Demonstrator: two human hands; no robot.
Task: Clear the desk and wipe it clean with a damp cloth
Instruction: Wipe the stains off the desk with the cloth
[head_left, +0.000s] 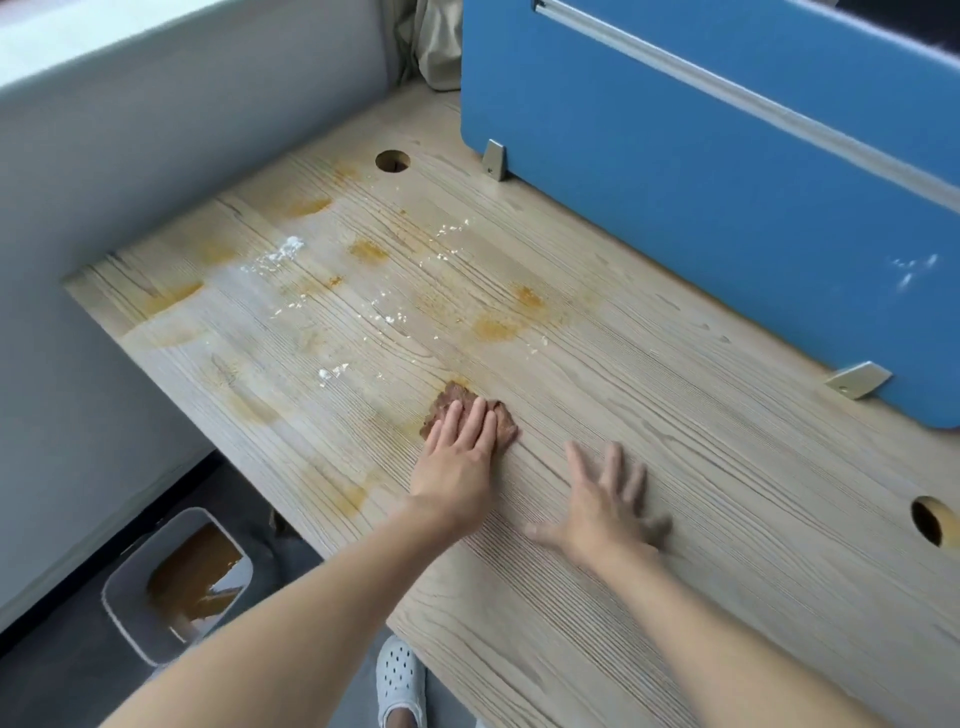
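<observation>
A light wooden desk (675, 467) fills the view. Orange-brown stains (493, 327) and white crumbs (280, 254) cover its left and middle part. A small brown cloth (457, 397) lies flat near the middle. My left hand (460, 457) presses on the cloth with straight fingers. To its right, my right hand (605, 506) rests flat on the bare wood with the fingers spread, holding nothing.
A blue partition panel (701, 208) on metal brackets stands along the desk's far right side. Cable holes sit at the back (392, 161) and at the right (932, 522). A grey wall borders the left. A grey bin (176, 582) with brown waste stands on the floor.
</observation>
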